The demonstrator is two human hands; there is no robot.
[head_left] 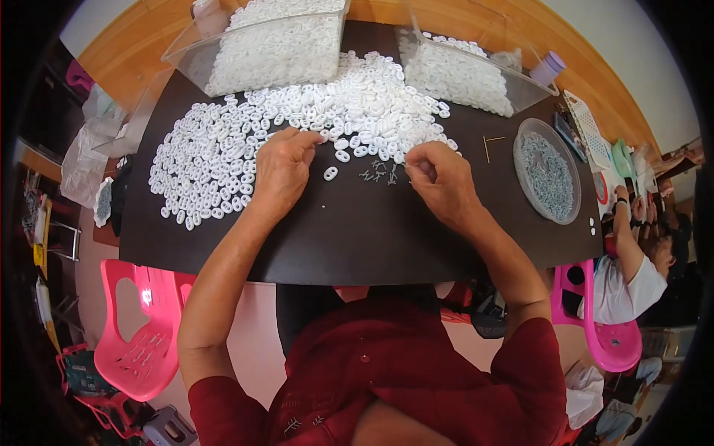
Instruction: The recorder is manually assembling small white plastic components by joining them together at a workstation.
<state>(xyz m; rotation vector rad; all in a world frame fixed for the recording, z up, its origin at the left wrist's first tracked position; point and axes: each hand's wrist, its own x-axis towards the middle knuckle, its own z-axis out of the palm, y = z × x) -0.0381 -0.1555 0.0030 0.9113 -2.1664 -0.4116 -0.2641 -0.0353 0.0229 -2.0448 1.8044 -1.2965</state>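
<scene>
Both hands work near the middle of the dark brown tabletop (357,238): the left hand (286,169) has its fingers drawn in to a narrow pinch at the edge of the white pieces, and the right hand (444,178) is curled likewise just beside the grey screws; whether either grips something small cannot be told. White oval plastic pieces with paired holes (379,100) lie heaped beyond the hands, while a broad field of similar white ovals (204,160) spreads to the left, mostly one layer deep. One loose white oval (331,173) lies apart between the hands, and a small cluster of grey metal screws (379,172) sits near the right hand. As a judgement, the work looks well under way but far from finished: the left-hand spread could be pieces already dealt with, though its ovals are too small to check. Much appears to be left, with the large clear plastic bin (186,62) and the smaller clear plastic bin (526,88) both holding many more ovals, and the round translucent bowl (577,197) at the right well stocked with screws.
</scene>
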